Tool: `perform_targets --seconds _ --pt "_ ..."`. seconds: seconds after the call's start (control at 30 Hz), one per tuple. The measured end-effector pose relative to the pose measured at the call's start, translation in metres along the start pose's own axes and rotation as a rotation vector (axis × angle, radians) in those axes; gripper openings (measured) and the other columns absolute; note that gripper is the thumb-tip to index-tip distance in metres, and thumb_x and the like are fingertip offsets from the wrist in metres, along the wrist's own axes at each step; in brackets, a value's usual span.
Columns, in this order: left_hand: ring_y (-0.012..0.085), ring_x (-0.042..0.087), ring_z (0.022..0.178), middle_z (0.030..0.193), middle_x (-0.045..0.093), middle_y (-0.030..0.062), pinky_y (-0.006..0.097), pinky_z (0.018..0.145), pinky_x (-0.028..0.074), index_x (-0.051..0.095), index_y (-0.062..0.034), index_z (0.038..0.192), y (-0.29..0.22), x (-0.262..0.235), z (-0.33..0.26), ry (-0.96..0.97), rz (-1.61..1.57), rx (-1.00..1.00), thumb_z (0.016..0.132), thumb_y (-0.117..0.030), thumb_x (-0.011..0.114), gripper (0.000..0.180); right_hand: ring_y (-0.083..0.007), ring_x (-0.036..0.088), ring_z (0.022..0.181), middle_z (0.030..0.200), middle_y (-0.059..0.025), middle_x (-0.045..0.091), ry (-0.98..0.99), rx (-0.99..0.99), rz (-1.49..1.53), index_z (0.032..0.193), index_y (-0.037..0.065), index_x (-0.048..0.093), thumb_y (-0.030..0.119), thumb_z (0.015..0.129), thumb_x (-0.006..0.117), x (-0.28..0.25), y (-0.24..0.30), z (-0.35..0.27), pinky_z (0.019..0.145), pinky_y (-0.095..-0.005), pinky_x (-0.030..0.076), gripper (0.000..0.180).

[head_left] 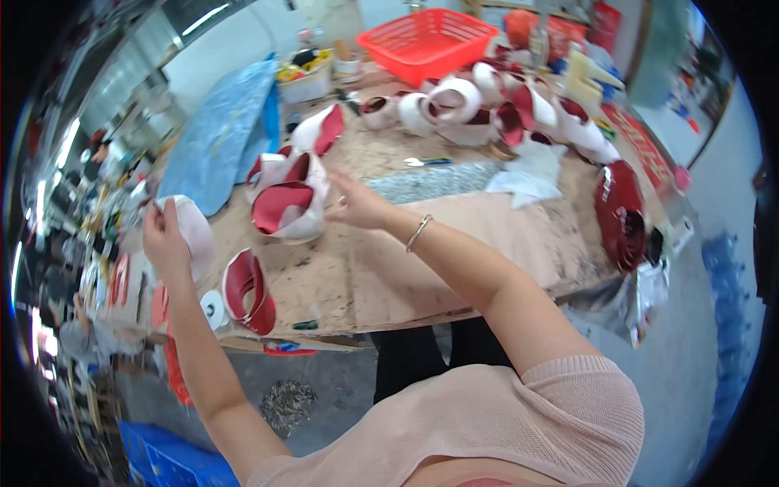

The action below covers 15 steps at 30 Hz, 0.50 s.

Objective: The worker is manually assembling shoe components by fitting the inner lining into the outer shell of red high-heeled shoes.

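Note:
At the left side of the workbench (560, 243), my left hand (166, 239) is closed on a white curved shoe upper (195, 230). My right hand (359, 203) is slightly blurred, its fingers apart, and seems to hold nothing. It is close to the right side of a group of white uppers with red insides (283, 204); whether the fingertips touch them I cannot tell. Nearer me stands a dark red upper (249, 290), beside a white roll (213, 309). Behind the group lies another white-and-red upper (319, 130).
Several white uppers (454, 101) form a row at the back, before a red plastic basket (428, 40). Dark red uppers (620, 213) are stacked at the right edge. Also on the bench are blue sheeting (223, 134), pliers (428, 162), a white cloth (529, 172) and a small green tool (305, 325).

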State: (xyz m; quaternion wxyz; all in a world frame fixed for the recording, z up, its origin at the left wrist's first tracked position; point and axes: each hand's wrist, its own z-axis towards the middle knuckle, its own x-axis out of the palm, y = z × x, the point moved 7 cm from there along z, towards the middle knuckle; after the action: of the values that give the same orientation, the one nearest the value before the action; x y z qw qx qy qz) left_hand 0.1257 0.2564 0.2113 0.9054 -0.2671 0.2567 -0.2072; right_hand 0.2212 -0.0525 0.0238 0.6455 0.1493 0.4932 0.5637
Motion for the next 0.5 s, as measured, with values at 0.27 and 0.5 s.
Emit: perform_targets --seconds 0.27,0.5 --pt "0.0211 0.061 0.099 0.109 0.061 0.0105 0.039 0.086 0.051 0.053 -0.0011 0.118 -0.120 0.133 -0.200 0.614 -1.305 -0.627 0.098 -0.029 0.049 0.035 -0.0342 0.060 0.096 0.096 -0.0165 0.067 -0.319 0.127 -0.455 0.094 0.004 0.069 0.012 0.075 0.072 -0.206 -0.021 -0.144 0.086 -0.0400 0.048 0.021" --pt "0.0274 0.051 0.117 0.128 0.049 0.0179 0.036 0.097 0.042 0.041 0.0051 0.129 -0.226 0.235 -0.260 0.661 -0.824 -0.016 0.086 -0.013 0.065 0.053 -0.0323 0.058 0.093 0.091 -0.0112 0.063 -0.736 0.366 -0.876 0.087 0.005 0.065 0.011 0.073 0.071 -0.336 -0.034 -0.218 0.083 -0.0408 0.046 0.015"
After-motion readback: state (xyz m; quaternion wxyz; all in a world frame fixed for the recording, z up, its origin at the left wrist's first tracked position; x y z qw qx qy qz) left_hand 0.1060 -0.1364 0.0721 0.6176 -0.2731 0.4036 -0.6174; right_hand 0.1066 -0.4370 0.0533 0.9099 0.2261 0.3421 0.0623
